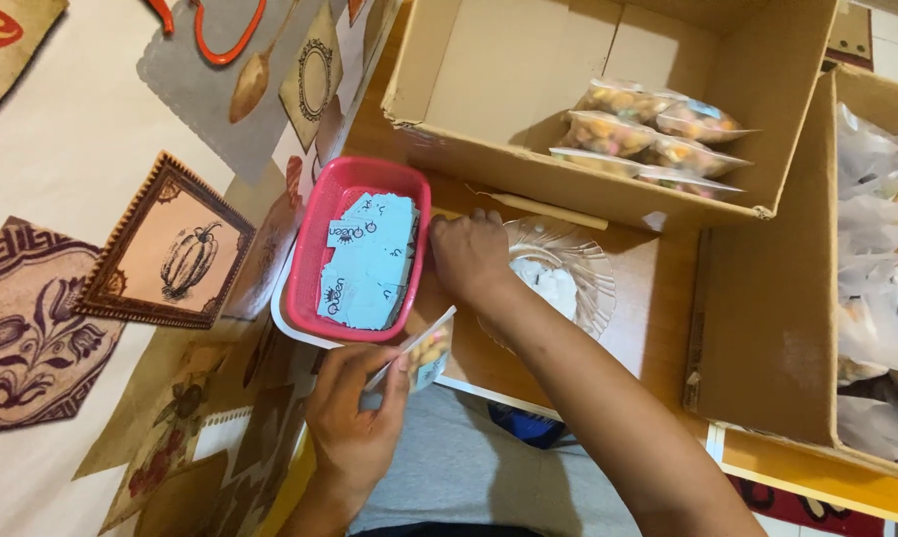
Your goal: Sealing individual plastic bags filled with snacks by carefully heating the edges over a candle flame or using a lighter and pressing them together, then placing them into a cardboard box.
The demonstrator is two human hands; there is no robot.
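We hold a small clear packet of mixed snacks in our left hand, fingers and thumb clasped on its lower edge, just near of the pink plastic tray. Our right hand reaches to the tray's right rim, knuckles up and fingertips tucked under toward the pale blue paper labels; we cannot tell whether those fingertips are pinched on a label or merely resting there.

The risks, as we judge them: the packet is slick film, held by one edge and tilted, so a loose grip could let it slip down to our lap. The labels are thin, flat and stacked loosely, so we could lift two at once or drag the pile over the low rim. Our right wrist hangs over the clear glass dish, ribbed and scalloped, with something white in it; a careless pull back could knock it.

Beyond stands an open cardboard box, matte and creased, with filled snack packets piled at its right end. Another cardboard box at the right holds crinkled clear bags. A printed cloth with a pumpkin motif covers the left of the worktop.
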